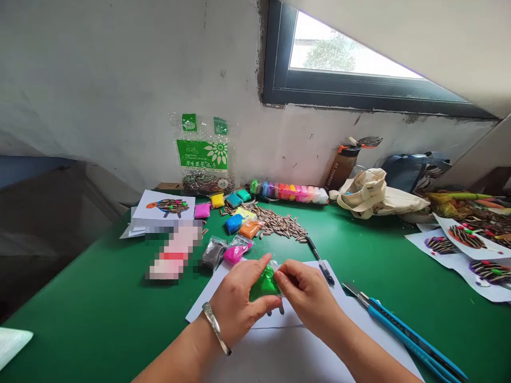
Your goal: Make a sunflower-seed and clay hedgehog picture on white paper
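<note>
Between hands [235,306] [305,298], green clay packet [264,283] aslant

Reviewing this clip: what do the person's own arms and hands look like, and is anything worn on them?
The left forearm and right forearm are bare, with no sleeves, gloves or cables in view. The left hand has a narrow, shiny silver bangle at its wrist. The right hand shows no bangle, watch or ring.
</note>
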{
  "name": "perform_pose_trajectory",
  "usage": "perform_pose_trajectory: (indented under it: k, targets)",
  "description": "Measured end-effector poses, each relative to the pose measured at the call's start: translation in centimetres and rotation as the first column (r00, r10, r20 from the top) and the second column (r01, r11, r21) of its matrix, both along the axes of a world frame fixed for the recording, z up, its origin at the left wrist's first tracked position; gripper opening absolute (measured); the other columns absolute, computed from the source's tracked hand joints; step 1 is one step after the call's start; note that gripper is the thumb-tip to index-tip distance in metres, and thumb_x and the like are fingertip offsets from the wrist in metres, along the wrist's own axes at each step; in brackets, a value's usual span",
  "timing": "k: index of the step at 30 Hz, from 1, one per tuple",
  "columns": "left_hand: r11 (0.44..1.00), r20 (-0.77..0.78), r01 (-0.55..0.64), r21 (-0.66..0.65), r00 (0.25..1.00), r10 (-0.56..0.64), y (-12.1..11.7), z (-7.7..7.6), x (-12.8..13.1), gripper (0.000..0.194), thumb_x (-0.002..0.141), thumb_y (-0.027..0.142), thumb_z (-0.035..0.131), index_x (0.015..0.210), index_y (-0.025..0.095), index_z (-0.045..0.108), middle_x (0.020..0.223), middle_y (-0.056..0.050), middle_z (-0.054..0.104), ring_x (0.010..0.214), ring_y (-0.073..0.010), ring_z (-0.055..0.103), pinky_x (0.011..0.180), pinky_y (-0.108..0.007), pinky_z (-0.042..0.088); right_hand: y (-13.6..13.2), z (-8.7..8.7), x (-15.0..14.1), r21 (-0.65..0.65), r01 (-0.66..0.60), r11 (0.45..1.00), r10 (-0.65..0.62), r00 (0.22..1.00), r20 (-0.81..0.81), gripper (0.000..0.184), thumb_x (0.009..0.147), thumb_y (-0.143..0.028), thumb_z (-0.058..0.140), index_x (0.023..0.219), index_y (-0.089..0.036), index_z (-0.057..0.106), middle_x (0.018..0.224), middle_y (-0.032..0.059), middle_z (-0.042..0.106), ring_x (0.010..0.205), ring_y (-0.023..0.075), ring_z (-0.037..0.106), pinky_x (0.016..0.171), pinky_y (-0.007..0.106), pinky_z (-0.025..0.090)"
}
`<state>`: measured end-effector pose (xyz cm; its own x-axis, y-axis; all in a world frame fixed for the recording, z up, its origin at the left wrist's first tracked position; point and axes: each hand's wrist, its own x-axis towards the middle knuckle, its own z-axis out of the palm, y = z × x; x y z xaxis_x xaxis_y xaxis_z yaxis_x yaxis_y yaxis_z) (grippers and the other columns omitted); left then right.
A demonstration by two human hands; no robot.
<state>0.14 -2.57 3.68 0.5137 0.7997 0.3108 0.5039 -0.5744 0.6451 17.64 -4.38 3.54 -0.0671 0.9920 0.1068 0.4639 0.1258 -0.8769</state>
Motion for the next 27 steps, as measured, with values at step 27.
perform_pose_trajectory:
  k: [27]
  targets:
    - [0.989, 0.027, -0.075, -0.125, 0.996, 0.079, 0.0, 0.4, -0.4, 0.063, 0.075, 0.049, 0.067, 0.129, 0.020, 0.052, 0.117, -0.009, 0.064, 0.107, -0.0260, 0.058, 0.093, -0.038, 0.046, 0.5, 1.4, 0.5, -0.330, -0.257, 0.908, 0.041, 0.840, -0.541, 0.013, 0.071, -0.023, 0.060, 0.062, -0.015, 0.057, 0.055, -0.0031, 0.050, 0.052, 0.0077, 0.040, 0.051, 0.022, 0.032]
